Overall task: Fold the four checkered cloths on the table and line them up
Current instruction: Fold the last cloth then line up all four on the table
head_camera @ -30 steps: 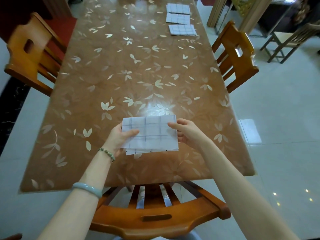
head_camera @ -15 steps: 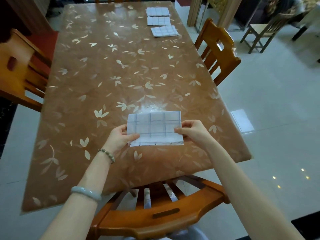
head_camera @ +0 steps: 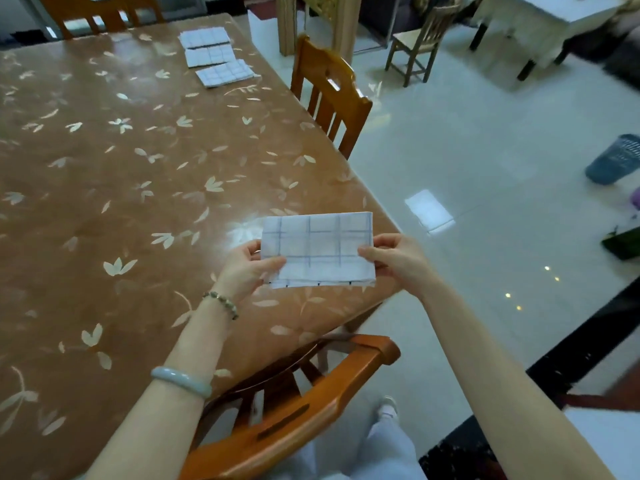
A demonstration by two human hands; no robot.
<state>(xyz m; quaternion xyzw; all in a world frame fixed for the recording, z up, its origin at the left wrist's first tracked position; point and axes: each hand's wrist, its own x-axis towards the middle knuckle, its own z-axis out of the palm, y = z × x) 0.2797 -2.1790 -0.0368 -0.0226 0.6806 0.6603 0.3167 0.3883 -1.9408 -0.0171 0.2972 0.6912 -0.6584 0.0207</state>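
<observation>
A folded white cloth with blue checks (head_camera: 318,249) is held up above the near right corner of the table (head_camera: 104,209). My left hand (head_camera: 247,266) pinches its left edge, thumb on top. My right hand (head_camera: 394,258) pinches its right edge. Three other folded checkered cloths lie in a row at the far right of the table: the farthest cloth (head_camera: 204,37), the middle cloth (head_camera: 210,55) and the nearest cloth (head_camera: 227,73), which sits slightly askew.
An orange wooden chair (head_camera: 294,410) stands just below my arms at the table's near edge. Another chair (head_camera: 329,95) sits at the table's right side. A blue basket (head_camera: 616,162) stands on the tiled floor to the right.
The view has swung to the right. The cloth, still held by both hands, has moved from the table's near middle toward its near right corner.
</observation>
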